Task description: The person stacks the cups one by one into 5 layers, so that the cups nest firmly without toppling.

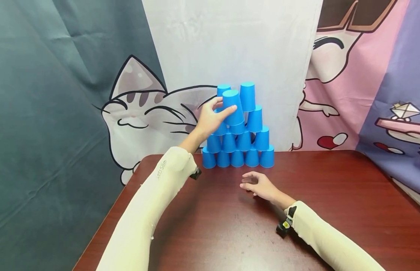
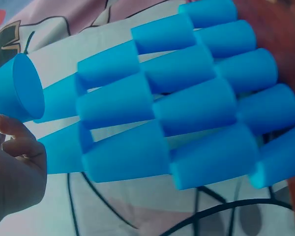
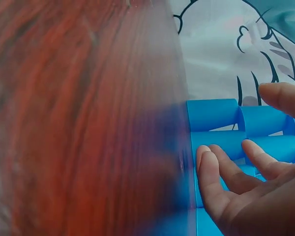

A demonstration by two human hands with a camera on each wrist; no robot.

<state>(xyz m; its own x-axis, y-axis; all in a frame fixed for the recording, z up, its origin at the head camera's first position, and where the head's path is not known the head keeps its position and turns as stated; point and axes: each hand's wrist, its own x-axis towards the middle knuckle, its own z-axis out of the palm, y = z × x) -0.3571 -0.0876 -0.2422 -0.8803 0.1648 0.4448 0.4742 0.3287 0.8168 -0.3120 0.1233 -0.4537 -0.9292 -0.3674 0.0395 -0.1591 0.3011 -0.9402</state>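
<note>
In the head view my left hand [image 1: 210,117] grips a blue cup [image 1: 232,107] mouth down, thumb on its near side. That cup is in front of the upper part of a pyramid of upturned blue cups [image 1: 237,158]. Two cups form the top row, a left one [image 1: 223,89] partly hidden behind the held cup and a right one [image 1: 247,96]. In the left wrist view the held cup [image 2: 14,91] appears apart from the stack. My right hand [image 1: 260,187] hovers above the table before the pyramid, fingers loosely bent, holding nothing.
The pyramid stands near the back edge of a reddish-brown table [image 1: 213,226]. Behind it hangs a printed cloth [image 1: 237,45] with a cartoon cat on the left and a cartoon figure on the right. Each wrist wears a small dark camera [image 1: 283,228].
</note>
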